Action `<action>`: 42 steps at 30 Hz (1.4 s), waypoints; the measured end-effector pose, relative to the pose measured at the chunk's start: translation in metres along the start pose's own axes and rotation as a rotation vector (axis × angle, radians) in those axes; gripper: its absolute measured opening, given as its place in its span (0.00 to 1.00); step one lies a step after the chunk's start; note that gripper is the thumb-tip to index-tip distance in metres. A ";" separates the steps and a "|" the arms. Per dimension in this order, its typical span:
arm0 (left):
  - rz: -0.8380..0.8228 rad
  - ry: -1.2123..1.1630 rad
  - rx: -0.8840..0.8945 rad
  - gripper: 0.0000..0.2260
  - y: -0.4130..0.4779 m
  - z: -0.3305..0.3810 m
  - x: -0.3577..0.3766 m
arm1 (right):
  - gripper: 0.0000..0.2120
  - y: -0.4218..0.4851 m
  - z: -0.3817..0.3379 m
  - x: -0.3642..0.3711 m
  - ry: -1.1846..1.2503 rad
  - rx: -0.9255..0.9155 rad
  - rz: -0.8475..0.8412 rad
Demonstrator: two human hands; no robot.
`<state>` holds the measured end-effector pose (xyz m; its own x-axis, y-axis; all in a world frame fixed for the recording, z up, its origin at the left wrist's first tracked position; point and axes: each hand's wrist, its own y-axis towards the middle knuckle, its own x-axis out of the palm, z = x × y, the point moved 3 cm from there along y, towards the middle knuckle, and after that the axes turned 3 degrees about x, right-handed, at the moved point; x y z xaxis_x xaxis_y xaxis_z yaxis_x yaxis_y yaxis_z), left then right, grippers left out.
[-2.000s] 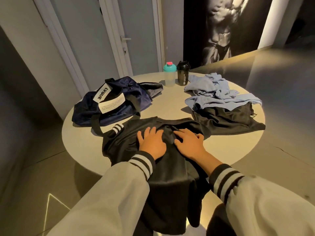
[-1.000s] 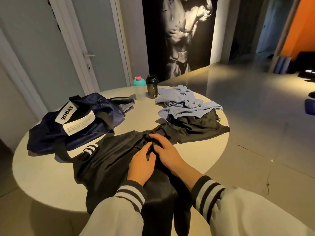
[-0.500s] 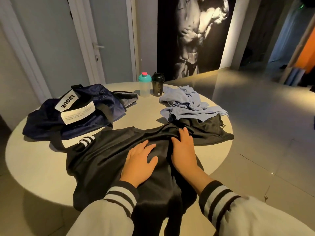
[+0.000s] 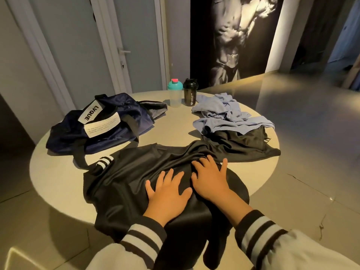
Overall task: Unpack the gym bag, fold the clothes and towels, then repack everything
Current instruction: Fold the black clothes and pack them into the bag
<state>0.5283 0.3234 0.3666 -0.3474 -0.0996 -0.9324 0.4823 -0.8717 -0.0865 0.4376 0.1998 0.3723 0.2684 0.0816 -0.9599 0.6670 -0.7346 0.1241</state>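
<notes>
Left hand (image 4: 167,195) and right hand (image 4: 211,178) flat, fingers spread, pressing a black garment (image 4: 124,184) draped over the near edge of a round table (image 4: 52,178), navy gym bag (image 4: 101,125) far left, blue cloth (image 4: 229,115) heaped far right, two bottles (image 4: 183,93) at the far rim.

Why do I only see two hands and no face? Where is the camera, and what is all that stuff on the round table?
No machine here: a person wears a camera on the head, so you see what they see, looking down. The left hand and right hand lie flat, fingers spread, on a big black garment spread over the table. They grip nothing. Also there: a navy gym bag, a clear bottle with a teal lid, a black shaker bottle, and a crumpled light blue cloth partly over a second black garment.
</notes>
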 end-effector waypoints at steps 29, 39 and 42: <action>0.005 0.022 -0.432 0.30 -0.012 -0.100 -0.051 | 0.21 0.014 -0.070 0.020 0.234 -0.213 -0.177; 0.051 0.092 -0.097 0.29 -0.005 -0.069 -0.030 | 0.20 0.019 -0.036 0.013 0.102 0.000 0.062; 0.015 0.083 -0.110 0.30 -0.001 -0.066 -0.029 | 0.21 0.019 -0.024 0.008 0.045 0.148 0.039</action>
<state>0.5905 0.3586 0.3706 -0.2742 -0.0679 -0.9593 0.5734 -0.8123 -0.1064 0.4693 0.2026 0.3726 0.3250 0.0792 -0.9424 0.5466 -0.8289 0.1188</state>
